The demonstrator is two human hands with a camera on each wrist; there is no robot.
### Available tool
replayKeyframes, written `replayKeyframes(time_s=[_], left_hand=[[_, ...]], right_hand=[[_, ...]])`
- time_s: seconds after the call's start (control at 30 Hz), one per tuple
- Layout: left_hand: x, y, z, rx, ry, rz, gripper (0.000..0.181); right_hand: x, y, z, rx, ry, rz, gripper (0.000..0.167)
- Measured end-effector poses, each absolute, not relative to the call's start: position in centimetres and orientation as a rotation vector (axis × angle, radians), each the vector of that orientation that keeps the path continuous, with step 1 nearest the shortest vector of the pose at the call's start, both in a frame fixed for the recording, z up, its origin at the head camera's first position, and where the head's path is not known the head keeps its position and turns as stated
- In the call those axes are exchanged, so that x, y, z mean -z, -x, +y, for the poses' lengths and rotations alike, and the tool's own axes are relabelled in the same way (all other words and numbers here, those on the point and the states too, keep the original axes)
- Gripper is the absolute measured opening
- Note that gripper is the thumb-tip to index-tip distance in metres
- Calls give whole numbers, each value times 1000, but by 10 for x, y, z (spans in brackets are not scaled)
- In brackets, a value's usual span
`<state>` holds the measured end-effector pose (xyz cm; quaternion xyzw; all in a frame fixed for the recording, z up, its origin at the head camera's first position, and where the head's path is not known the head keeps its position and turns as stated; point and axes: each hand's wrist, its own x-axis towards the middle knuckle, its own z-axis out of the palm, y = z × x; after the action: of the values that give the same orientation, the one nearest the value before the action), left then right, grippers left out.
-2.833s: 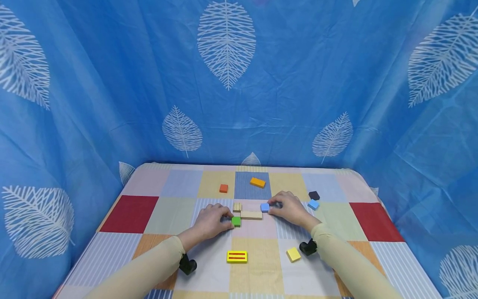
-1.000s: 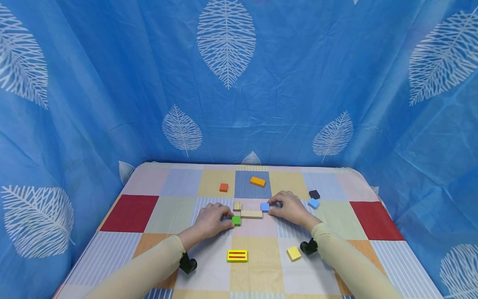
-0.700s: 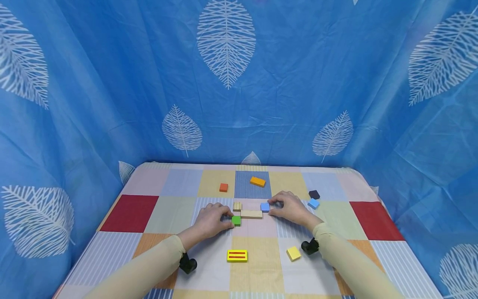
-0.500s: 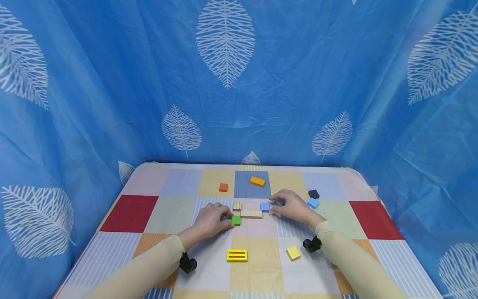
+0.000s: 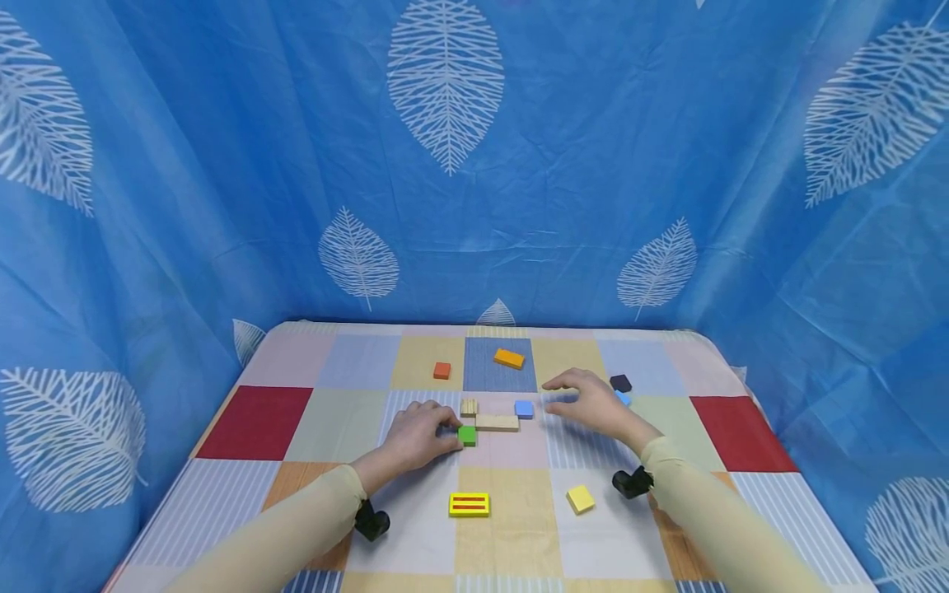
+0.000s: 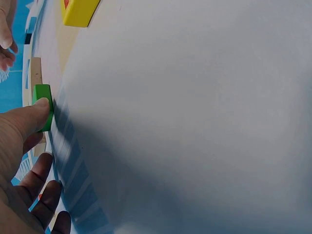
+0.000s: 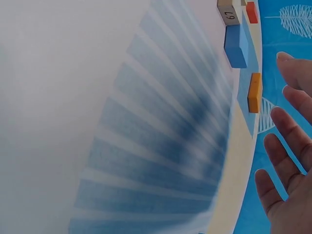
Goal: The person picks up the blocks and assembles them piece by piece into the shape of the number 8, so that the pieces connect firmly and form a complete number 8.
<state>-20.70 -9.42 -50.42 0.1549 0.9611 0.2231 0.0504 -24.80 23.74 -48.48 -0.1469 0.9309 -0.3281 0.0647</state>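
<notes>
Thumb and forefinger of my left hand (image 5: 418, 435) pinch a small green block (image 5: 467, 436), which the left wrist view shows with the thumb on its face. Touching or very close behind it lie a long plain wooden block (image 5: 497, 422) and a small striped wooden block (image 5: 469, 408). A blue block (image 5: 524, 409) sits at the long block's right end. Just right of it is my right hand (image 5: 596, 405), its fingers apart and holding nothing. In the right wrist view the blue block (image 7: 236, 46) is separate from the fingers, next to a wooden block end (image 7: 228, 12) marked with digits.
Farther back lie a red-orange block (image 5: 441, 371) and an orange block (image 5: 509, 358). A black piece (image 5: 620, 383) and a light blue block (image 5: 624, 398), partly hidden, are beyond my right hand. Nearer are a yellow block with red stripes (image 5: 469, 505) and a plain yellow block (image 5: 581, 499).
My right hand has let go of the blue block and moved a little right, its fingers spreading. The blue block stays by the long wooden block. My left hand remains on the green block.
</notes>
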Motion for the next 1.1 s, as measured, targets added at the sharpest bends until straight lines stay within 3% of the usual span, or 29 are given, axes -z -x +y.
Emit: replayKeyframes(time_s=[0.4, 1.1], left_hand=[[504, 207, -94, -672, -473, 2929, 25], [504, 206, -94, -671, -467, 2928, 24]], right_hand=[[480, 233, 250, 1042, 559, 2782, 38], [477, 193, 269, 946, 519, 2714, 36]])
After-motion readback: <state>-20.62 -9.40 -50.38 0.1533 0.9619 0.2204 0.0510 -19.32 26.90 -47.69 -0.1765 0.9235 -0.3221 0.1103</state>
